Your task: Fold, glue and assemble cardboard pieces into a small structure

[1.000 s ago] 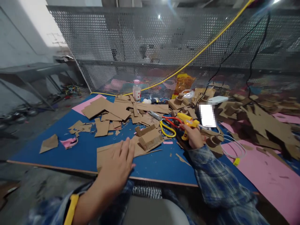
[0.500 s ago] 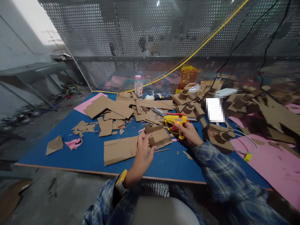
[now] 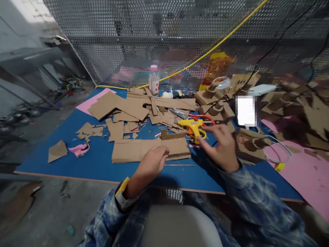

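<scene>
A yellow hot glue gun (image 3: 192, 125) lies on the blue table, its nozzle to the left. My right hand (image 3: 223, 147) is just right of it, thumb and fingers apart and not wrapped round its handle. A flat cardboard strip (image 3: 128, 151) runs along the front of the table, with a raised cardboard piece (image 3: 173, 136) at its back right edge. Over the strip's near side is my left hand (image 3: 154, 160), its fingers curled together. What those fingertips hold, if anything, is hidden.
Scissors with red handles (image 3: 178, 112) lie behind the glue gun. Cardboard scraps (image 3: 118, 113) cover the back left, near a bottle (image 3: 154, 82). Cardboard assemblies (image 3: 248, 149), a bright-screened phone (image 3: 246, 111), a white cable (image 3: 286, 156) and pink sheets (image 3: 305, 171) occupy the right.
My right hand has let go of the glue gun and drawn back to the right. My left hand has come nearer and its fingers have curled. The view has shifted slightly.
</scene>
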The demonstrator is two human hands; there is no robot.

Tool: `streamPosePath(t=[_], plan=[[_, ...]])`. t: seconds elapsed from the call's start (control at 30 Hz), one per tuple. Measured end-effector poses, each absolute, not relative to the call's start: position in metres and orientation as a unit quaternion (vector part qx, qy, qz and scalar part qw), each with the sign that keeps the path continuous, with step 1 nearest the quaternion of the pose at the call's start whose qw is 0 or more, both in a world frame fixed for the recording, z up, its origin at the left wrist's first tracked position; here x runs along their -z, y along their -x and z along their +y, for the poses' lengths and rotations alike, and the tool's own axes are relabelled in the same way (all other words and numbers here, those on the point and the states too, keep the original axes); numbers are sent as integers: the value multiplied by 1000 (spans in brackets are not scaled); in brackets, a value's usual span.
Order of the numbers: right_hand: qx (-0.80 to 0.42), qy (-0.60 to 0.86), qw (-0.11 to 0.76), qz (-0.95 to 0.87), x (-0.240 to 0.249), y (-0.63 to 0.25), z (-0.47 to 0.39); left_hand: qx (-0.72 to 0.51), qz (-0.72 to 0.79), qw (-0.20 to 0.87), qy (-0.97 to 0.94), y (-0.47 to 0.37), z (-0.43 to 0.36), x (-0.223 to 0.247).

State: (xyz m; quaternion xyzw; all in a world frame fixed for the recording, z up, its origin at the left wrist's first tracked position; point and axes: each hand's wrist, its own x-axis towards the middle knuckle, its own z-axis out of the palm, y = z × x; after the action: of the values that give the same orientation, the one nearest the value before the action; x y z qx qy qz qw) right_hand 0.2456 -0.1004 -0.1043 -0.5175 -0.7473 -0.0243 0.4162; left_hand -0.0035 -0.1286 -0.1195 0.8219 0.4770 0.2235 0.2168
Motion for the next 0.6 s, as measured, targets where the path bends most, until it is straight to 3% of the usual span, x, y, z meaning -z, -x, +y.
streamPosePath(t=[0.17,0.6], plan=[[-157,350,287,-878,121,-222,-118,-227,464,206,-831,-7,-132,134],[-129,365,269,-882,135,-215,-119,-264,485,178,-815,-19,-126,139]])
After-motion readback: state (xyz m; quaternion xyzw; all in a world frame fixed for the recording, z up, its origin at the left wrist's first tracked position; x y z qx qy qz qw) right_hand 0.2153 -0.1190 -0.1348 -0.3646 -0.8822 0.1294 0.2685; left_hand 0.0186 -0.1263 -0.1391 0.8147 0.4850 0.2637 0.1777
